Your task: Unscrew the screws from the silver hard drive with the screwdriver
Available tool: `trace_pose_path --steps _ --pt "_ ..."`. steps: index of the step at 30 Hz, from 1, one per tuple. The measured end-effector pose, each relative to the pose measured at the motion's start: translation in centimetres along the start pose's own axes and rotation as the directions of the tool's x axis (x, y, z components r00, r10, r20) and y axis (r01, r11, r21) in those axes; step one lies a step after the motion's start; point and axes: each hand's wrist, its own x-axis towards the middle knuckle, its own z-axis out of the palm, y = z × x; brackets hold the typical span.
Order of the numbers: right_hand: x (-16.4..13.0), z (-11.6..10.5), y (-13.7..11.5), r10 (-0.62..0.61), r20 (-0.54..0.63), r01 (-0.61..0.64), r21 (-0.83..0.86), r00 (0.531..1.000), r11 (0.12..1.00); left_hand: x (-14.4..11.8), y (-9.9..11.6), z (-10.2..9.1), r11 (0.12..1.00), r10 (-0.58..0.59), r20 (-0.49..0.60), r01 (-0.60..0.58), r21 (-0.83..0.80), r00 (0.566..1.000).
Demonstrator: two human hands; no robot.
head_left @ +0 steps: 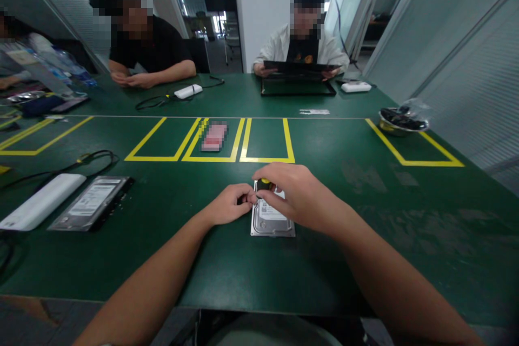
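Note:
A silver hard drive (272, 220) lies flat on the green table (348, 259) in front of me. My right hand (290, 192) hovers over its far end, fingers curled around a black and yellow screwdriver handle (265, 183) held upright on the drive. At the drive's left edge, my left hand (231, 204) has its fingertips pinched together and touching the far left corner. What the left fingers pinch is hidden.
A second hard drive (91, 203) and a white power bank (40, 201) with cable lie at left. Yellow tape boxes (265, 159) mark the table's middle. A metal bowl (399, 121) sits at right. Two people sit across, one holding a black tray (298, 87).

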Motion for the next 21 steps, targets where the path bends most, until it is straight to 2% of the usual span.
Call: trace_pose_path --steps 9,21 --pt "-0.1 -0.5 -0.4 0.054 0.065 -0.053 -0.010 0.996 0.999 0.1 0.2 0.0 0.999 -0.012 0.019 0.013 -0.042 1.000" --pt "-1.0 -2.3 -0.9 0.167 0.167 -0.141 -0.157 0.972 0.977 0.0 0.6 -0.1 0.995 -0.068 0.039 0.071 -0.066 0.997"
